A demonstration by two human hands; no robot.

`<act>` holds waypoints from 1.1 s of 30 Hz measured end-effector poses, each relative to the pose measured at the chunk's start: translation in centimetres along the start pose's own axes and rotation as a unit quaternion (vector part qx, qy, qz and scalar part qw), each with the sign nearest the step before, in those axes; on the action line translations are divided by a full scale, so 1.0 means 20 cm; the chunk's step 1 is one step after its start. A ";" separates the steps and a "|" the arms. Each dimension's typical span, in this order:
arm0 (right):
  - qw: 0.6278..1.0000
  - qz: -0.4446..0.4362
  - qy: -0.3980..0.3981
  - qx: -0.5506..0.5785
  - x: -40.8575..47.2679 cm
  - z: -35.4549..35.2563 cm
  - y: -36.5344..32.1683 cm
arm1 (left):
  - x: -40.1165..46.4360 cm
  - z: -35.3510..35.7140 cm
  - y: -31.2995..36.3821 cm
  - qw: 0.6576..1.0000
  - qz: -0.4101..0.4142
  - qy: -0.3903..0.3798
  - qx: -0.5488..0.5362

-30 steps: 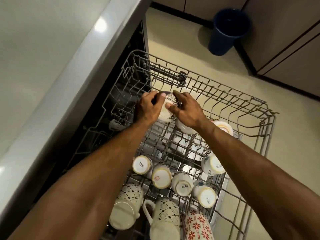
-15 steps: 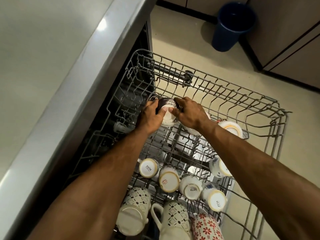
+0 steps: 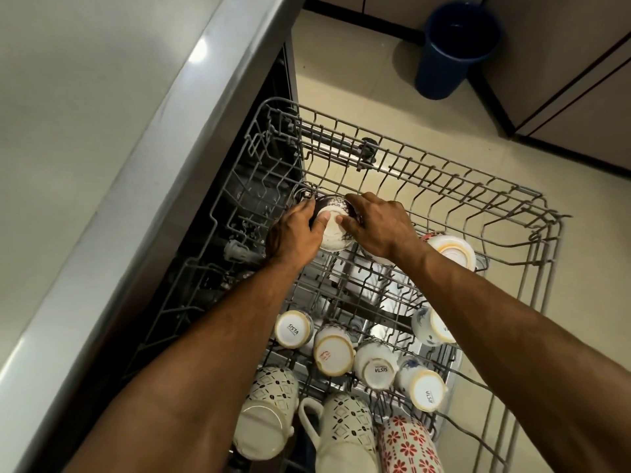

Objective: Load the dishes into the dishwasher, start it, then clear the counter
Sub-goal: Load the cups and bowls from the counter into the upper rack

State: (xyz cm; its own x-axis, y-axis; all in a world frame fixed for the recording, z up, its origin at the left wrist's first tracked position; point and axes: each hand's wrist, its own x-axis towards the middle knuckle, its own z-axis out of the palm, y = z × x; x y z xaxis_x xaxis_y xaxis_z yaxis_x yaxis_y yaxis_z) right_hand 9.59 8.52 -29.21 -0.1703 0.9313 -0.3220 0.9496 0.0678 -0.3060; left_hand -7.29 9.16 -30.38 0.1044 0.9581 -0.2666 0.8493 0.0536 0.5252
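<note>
While both hands grip a bowl point(image 3: 333, 227), grey rack point(image 3: 426, 172), beige floor point(image 3: 368, 80)

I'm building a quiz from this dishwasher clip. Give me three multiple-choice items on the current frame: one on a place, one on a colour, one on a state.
1. Where is the bucket?
A. on the floor beyond the rack
B. on the counter
C. inside the rack

2. What colour is the floral pattern on the mug at the bottom edge?
A. green
B. red
C. yellow

3. How is the bowl being handled?
A. lying untouched
B. held by one hand
C. held by both hands, base up

Answers:
1. A: the bucket stands on the tiled floor past the rack.
2. B: the floral mug has red flowers.
3. C: the left hand and right hand grip the bowl from either side, its base facing up.
</note>
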 end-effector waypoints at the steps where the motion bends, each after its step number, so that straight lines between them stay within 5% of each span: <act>1: 1.000 0.001 -0.001 0.006 -0.01 0.00 0.00 | -0.01 0.00 0.00 1.000 0.002 0.001 0.008; 12: 0.999 0.034 0.028 0.003 -0.25 -0.13 -0.01 | -0.17 -0.14 0.14 0.986 0.089 -0.027 0.141; 20: 0.994 0.078 0.067 -0.035 -0.69 -0.56 -0.16 | -0.48 -0.51 0.42 0.972 0.155 -0.066 0.162; 33: 0.978 0.032 0.198 -0.057 -1.11 -1.24 -0.46 | -0.83 -1.16 0.75 0.953 0.220 0.076 0.193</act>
State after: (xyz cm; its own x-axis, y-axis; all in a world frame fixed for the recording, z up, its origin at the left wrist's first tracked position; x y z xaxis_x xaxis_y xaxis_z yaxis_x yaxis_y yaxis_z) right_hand 11.09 -3.93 2.96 -0.0147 0.9990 0.0427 0.9821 0.0225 -0.1872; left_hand -8.34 0.57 0.74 0.4427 0.8955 0.0458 0.8710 -0.4416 0.2152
